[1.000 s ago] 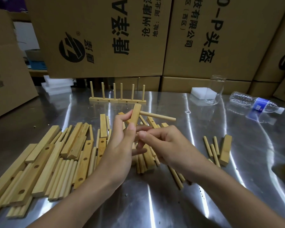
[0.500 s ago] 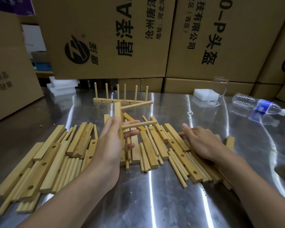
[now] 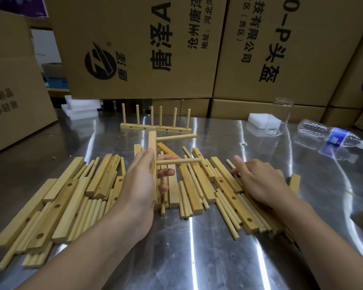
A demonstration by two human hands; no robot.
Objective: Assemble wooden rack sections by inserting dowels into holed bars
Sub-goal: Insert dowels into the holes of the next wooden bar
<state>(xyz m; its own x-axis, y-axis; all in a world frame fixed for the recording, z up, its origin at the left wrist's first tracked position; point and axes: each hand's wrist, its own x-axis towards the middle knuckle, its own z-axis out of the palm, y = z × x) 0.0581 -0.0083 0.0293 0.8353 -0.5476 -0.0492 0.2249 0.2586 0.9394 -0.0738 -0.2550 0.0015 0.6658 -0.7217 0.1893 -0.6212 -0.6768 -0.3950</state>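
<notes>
Gone from the bar since a second ago, the right hand [image 3: 260, 181] now lies knuckles-up on loose dowels [image 3: 226, 212] and flat holed bars [image 3: 236, 198] at right. Whether its fingertips pinch a dowel cannot be told. The left hand [image 3: 142, 185] grips a square-edged pale wooden bar [image 3: 152, 143] upright over the middle of the heap, two smooth round pegs [image 3: 176, 137] jutting from it to the right. Farther off, a finished rack section [image 3: 155, 128] stands with six pegs upright on the glossy steel table [image 3: 197, 258], before printed cardboard boxes [image 3: 134, 49].
</notes>
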